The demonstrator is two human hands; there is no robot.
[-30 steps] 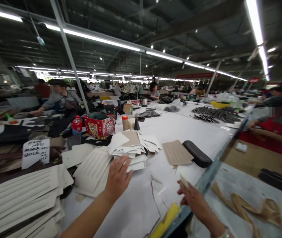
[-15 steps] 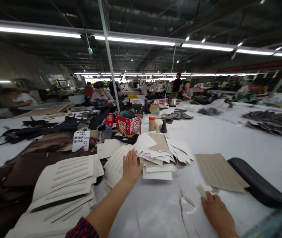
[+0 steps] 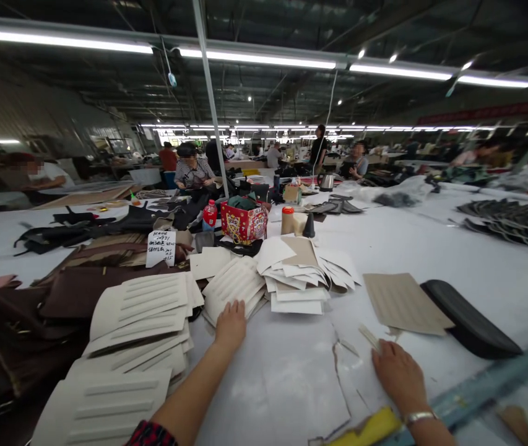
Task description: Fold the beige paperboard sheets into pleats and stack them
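Low in the centre of the frame, the left hand (image 3: 231, 323) lies palm down and open, its fingertips on the near edge of a small fan of ribbed cream sheets (image 3: 236, 284). To the lower right, the right hand (image 3: 398, 371), with a metal bracelet (image 3: 419, 417) at its wrist, grips a slim pale strip (image 3: 368, 336) between thumb and fingers, the strip's free end pointing to the upper left.

Just right of the ribbed cream sheets, about mid-frame, stands a loose pile of white and tan sheets (image 3: 294, 279), some of them curling. At the lower left, a larger stack of ribbed sheets (image 3: 138, 322) spreads in overlapping layers beside dark brown bags (image 3: 78, 291). Right of centre, a tan ribbed sheet (image 3: 405, 301) lies flat, with a long black case (image 3: 470, 319) against its right side.

Behind the piles are a red bottle (image 3: 209, 217), a patterned red box (image 3: 244, 224) holding dark green cloth (image 3: 244, 202), a jar with an orange lid (image 3: 287, 221) and a black cone (image 3: 309, 226). A handwritten card (image 3: 161, 249) leans left of them. All rest on a white table (image 3: 282, 378). In the upper left, a person in a checked shirt (image 3: 194, 172) sits at work.
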